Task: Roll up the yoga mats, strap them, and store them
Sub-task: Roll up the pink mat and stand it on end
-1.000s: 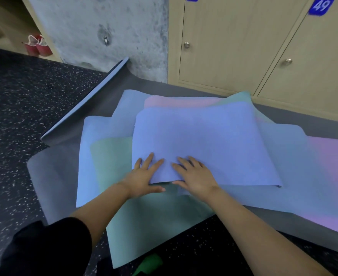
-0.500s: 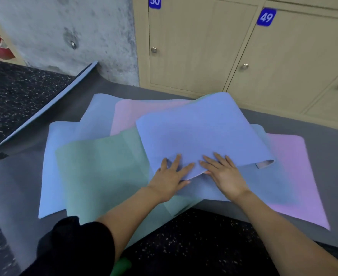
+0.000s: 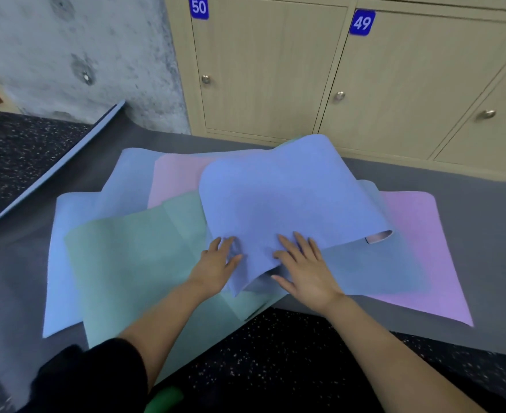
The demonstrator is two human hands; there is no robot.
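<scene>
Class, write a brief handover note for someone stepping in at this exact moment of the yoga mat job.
Left hand: open, flat on the near edge of the blue mat.
Right hand: open, pressing the same edge.
That mat tops a pile with a green mat and pink mat, in front of the lockers.
Done: first curl barely started.
Left: roll, strap, store every mat.

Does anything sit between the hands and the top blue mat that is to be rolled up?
Nothing visible does. The left hand and the right hand both rest flat, directly on the near curled edge of the periwinkle-blue foam yoga mat, which lies uppermost.
</scene>
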